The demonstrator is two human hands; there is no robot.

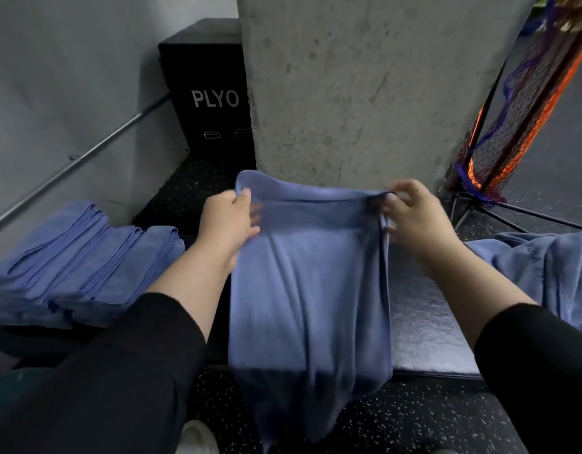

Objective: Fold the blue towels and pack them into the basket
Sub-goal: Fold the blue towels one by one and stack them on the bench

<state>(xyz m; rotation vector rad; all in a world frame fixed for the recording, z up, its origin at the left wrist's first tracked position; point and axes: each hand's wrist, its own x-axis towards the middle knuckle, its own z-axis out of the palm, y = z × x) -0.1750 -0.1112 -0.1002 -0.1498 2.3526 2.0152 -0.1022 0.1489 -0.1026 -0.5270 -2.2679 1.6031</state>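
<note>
Both hands hold 1 blue towel (311, 290) up by its top edge, in front of a concrete pillar (365, 86). The left hand (229, 222) pinches the top left corner between thumb and fingers; the right hand (414, 217) has its fingers curled round the bunched top right corner. The top edge sags a little between them. The towel hangs doubled, soft and creased, its lower end trailing past the near edge of the dark padded counter (427, 329) toward the speckled floor (414, 417).

Left of the towel, a stack (83, 263) of folded blue towels lies with its layered edges showing, well apart from the left arm. At the right, a loose pile (551, 267) of unfolded blue cloth lies on the counter's far end. A black box (214, 93) marked PLYO stands behind, beside the pillar; a net (512, 126) leans at the right.
</note>
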